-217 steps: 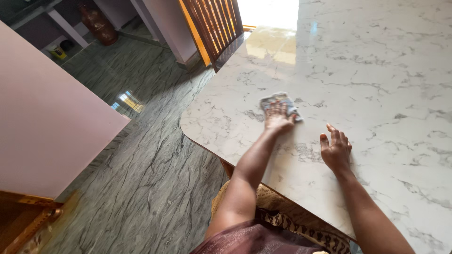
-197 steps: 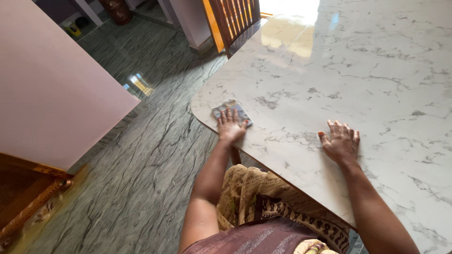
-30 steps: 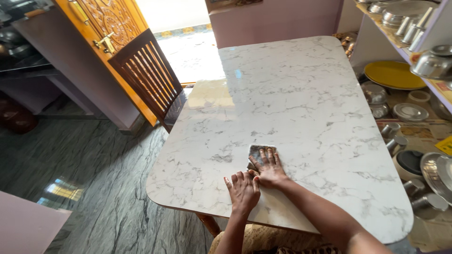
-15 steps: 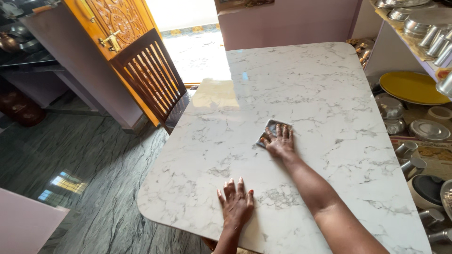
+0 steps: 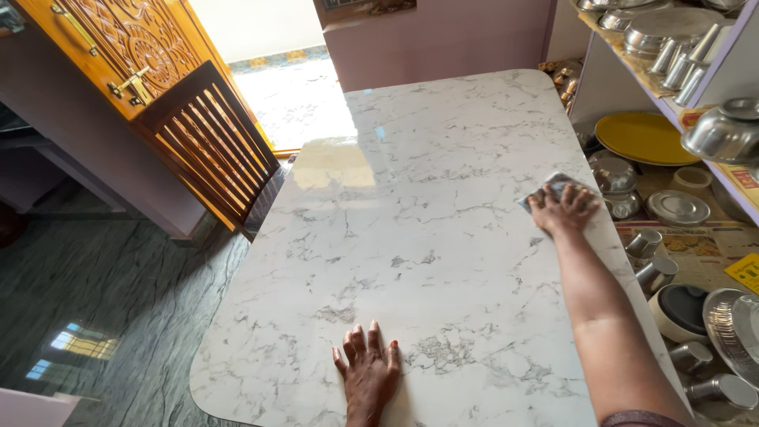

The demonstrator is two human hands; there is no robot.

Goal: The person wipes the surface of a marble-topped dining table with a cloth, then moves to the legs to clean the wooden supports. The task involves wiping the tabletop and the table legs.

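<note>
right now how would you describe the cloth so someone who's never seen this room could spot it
Start at the big white marble-patterned table that fills the middle of the view, then go to its right edge beside the shelves of steel vessels. There the right hand presses flat on a small grey cloth, the only loose thing on the tabletop.

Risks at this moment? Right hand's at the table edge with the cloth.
1. The right hand presses the cloth at the right rim of the marble table; a stroke that overshoots could push the cloth off onto the steel cups and dishes below.
2. That arm is stretched far out while the left hand lies flat on the glossy top as a brace; if it slips, balance might go.
</note>
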